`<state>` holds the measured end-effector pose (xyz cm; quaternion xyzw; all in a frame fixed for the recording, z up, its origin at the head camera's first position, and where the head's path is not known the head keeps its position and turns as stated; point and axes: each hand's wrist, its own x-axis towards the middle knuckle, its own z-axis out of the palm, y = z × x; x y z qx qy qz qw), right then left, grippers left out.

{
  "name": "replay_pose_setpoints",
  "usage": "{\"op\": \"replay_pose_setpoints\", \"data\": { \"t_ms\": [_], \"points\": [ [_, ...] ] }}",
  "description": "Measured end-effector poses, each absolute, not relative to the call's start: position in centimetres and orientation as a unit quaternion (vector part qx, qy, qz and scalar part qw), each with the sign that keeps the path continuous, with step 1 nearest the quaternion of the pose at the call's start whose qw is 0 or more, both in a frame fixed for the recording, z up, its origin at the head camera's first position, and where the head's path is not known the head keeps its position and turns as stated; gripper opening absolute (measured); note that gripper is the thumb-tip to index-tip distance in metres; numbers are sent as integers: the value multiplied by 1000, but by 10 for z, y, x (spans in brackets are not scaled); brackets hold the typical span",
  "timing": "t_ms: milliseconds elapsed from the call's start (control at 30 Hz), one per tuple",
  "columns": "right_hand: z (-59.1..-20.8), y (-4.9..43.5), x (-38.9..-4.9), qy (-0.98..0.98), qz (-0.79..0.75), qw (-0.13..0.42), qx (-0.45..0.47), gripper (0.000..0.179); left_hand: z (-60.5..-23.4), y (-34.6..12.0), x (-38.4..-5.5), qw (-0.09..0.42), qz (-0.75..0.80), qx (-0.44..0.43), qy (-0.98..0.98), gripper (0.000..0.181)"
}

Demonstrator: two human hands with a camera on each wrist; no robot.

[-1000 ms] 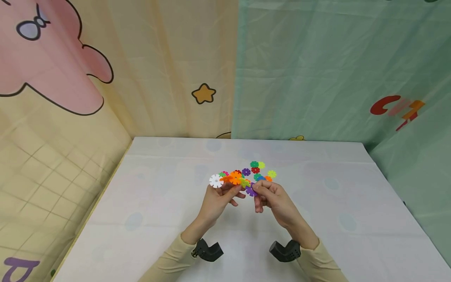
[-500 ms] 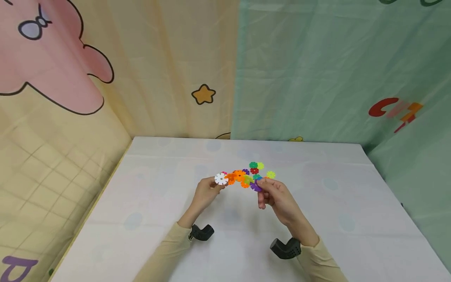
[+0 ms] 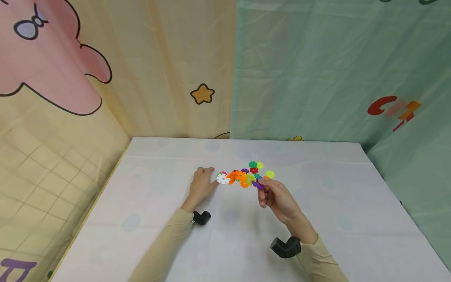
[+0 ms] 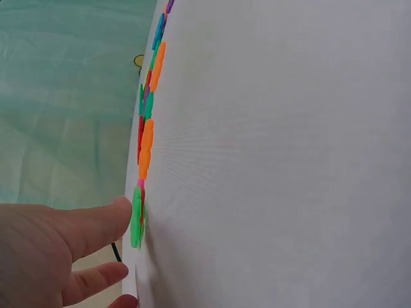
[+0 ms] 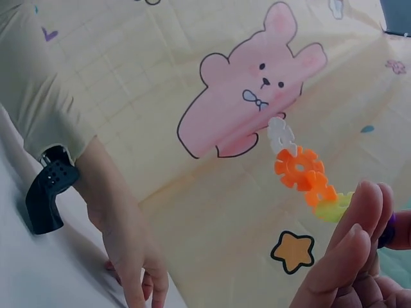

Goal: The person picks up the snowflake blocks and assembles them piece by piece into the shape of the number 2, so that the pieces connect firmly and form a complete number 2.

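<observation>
R hand [image 3: 280, 197] pinching purple disc [image 3: 257, 185]; L hand [image 3: 201, 186] free. Chain [image 3: 240, 174] partly linked already; green disc [image 3: 252, 164] poss. still loose, unclear.

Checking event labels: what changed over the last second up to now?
The left hand let go of the disc chain and moved left and forward, now just left of the white disc. The chain shifted slightly right with the right hand.

Unchanged: the right hand pinches the purple disc; the red disc and dark green disc beyond lie where they were.
</observation>
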<state>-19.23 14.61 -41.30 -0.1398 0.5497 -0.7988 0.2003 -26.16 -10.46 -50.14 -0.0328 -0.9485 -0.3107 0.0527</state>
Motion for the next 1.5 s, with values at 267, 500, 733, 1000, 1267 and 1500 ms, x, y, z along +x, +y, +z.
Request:
{"op": "replay_pose_setpoints", "data": {
  "t_ms": [267,500,733,1000,1267,1500],
  "points": [
    [-413,146,-192,575,-786,189,-127,27,-498,-100,-276,28,-292,-39,-955,27],
    [-412,145,-192,586,-778,186,-124,26,-500,-101,-279,40,-307,-47,-950,19],
    [-415,144,-192,596,-775,179,-113,24,-499,-105,-263,97,-420,-48,-901,8],
    [-416,143,-194,615,-767,153,-103,23,-460,-83,-208,27,-624,-100,-774,18],
    [-415,141,-193,626,-763,136,-86,23,-423,-59,-170,25,-671,-134,-729,18],
    [-414,138,-189,627,-764,133,-71,23,-399,-52,-153,39,-680,-133,-720,13]
  ]
}}
